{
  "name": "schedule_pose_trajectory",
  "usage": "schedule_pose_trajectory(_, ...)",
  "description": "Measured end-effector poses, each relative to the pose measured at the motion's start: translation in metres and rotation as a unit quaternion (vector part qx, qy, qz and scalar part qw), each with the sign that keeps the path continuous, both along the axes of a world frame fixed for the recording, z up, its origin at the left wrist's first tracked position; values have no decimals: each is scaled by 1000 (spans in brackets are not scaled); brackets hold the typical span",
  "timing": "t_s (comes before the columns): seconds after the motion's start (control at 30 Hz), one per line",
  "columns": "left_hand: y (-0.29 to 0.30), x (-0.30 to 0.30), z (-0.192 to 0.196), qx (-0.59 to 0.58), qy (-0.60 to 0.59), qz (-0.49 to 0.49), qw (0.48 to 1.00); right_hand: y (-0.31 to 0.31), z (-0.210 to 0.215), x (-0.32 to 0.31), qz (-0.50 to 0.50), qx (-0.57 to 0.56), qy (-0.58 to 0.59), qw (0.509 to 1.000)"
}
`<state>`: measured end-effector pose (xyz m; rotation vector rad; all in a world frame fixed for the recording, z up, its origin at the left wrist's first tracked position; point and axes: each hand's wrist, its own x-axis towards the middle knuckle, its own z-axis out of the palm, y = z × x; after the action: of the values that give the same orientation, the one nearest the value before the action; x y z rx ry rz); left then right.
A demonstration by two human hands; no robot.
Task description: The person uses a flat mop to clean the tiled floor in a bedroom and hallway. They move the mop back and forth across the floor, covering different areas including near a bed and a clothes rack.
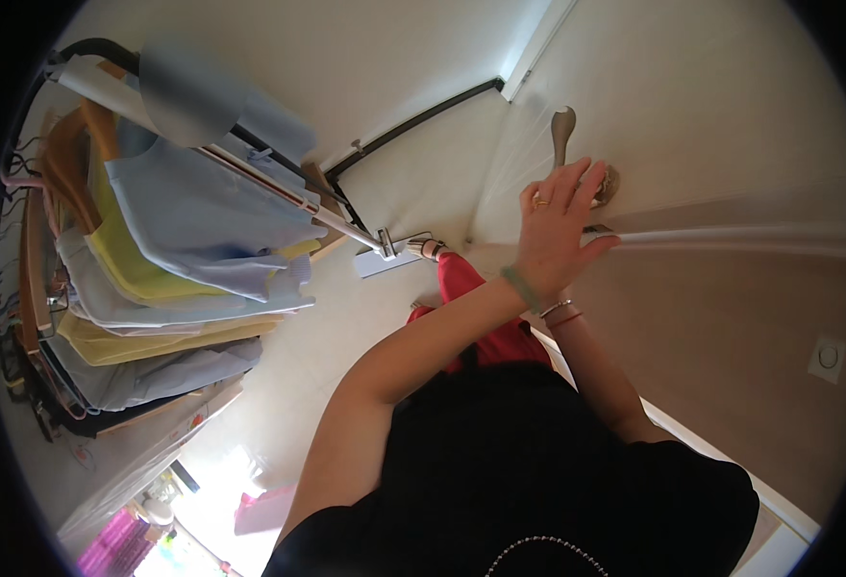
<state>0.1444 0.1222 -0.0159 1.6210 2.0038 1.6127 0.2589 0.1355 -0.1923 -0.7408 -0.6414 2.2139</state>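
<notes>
My left hand reaches forward with its fingers stretched out and a ring on one finger. A green bangle circles its wrist. The hand is over a pale upright surface, beside a grey lever handle and a round brownish fitting partly covered by the fingers. I cannot tell whether it touches either. Beneath it, my right hand is almost wholly hidden; only the wrist with a beaded bracelet and a red cord shows, so its fingers cannot be seen. A small dark metal piece shows by the left thumb, at the end of a pale band.
On the left, a clothes rack bears blue, yellow and grey garments. A flat mop stands on the floor near my foot, its pole slanting toward the rack. A white wall switch is on the right.
</notes>
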Motion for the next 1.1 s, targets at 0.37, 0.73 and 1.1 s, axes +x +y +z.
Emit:
schedule_pose_trajectory(0.37,-108,-154,17,83,-119,324,935,-63,138,-221,283,-26,31,958)
schedule_pose_trajectory(0.73,-134,-296,-3,118,-111,493,855,-97,96,-416,278,216,-1,936)
schedule_pose_trajectory(1.1,-133,-262,54,161,-295,376,864,-97,61,-358,374,544,-214,720)
